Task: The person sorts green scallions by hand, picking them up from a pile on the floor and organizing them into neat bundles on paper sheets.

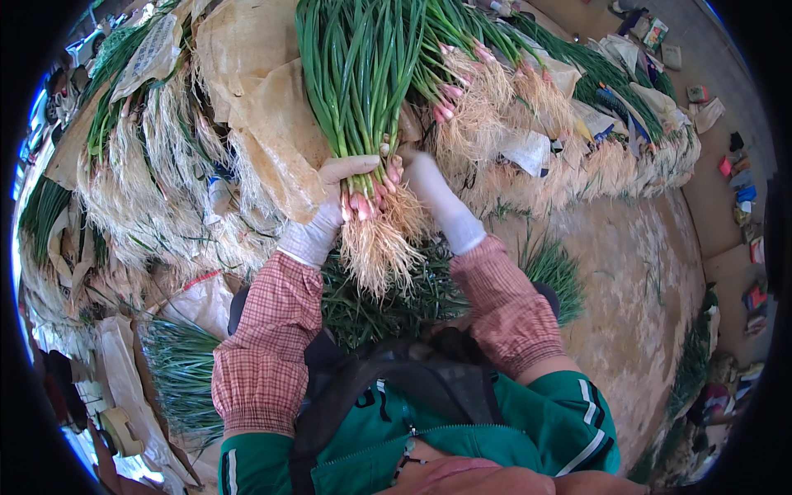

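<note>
My left hand (pixel 331 192), in a whitish glove, is closed around a bunch of green garlic plants (pixel 365 80) just above their pink bulbs. The long leaves point away from me and the pale roots (pixel 377 250) hang towards me. At the bunch's right side is my right hand (pixel 417 170), also gloved and blurred; whether its fingers hold anything cannot be seen. Loose green leaves (pixel 396 303) lie below the roots, between my forearms. More pink-bulbed plants (pixel 455 99) rest just beyond my right hand.
Piles of rooted plants (pixel 167 142) lie at the left, partly under brown sheeting (pixel 260 93). A long row of similar plants (pixel 619 154) stretches to the right. Cut greens (pixel 182 371) sit at lower left and another clump (pixel 550 272) lies on the stained floor (pixel 631 266).
</note>
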Demonstrator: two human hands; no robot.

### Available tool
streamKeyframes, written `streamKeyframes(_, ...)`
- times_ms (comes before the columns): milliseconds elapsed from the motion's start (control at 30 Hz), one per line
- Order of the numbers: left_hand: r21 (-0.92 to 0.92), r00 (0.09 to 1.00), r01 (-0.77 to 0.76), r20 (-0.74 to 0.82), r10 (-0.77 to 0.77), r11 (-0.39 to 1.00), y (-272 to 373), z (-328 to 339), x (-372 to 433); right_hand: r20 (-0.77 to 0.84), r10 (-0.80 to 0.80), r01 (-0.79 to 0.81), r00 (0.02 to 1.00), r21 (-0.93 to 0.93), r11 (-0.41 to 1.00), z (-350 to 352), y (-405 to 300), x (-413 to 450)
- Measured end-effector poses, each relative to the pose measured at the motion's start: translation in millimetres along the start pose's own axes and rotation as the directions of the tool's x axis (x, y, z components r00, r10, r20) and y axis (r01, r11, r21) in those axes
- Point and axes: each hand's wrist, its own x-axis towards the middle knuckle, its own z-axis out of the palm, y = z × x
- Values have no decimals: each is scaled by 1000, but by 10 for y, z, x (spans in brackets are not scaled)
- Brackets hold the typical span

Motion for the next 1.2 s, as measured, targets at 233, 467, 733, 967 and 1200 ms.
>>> streamKeyframes(233,-14,978,24,206,-21,1000,70,-156,-2,-91,-171,36,981,-782,622,-862,-836,291)
streamKeyframes(467,51,988,-133,82,128,990,99,-188,-65,115,63,-50,991,-111,993,-700,-1045,-162)
streamKeyframes(733,157,989,-151,21,149,976,1,-86,-78,-90,-64,71,994,74,995,-195,-707,363)
streamKeyframes(967,152,992,-121,-2,123,981,1,-138,-148,121,294,-318,948,305,898,-200,-941,253)
streamKeyframes(1200,24,990,-118,81,116,993,20,-146,-97,353,169,-390,920,863,321,-5,-807,116)
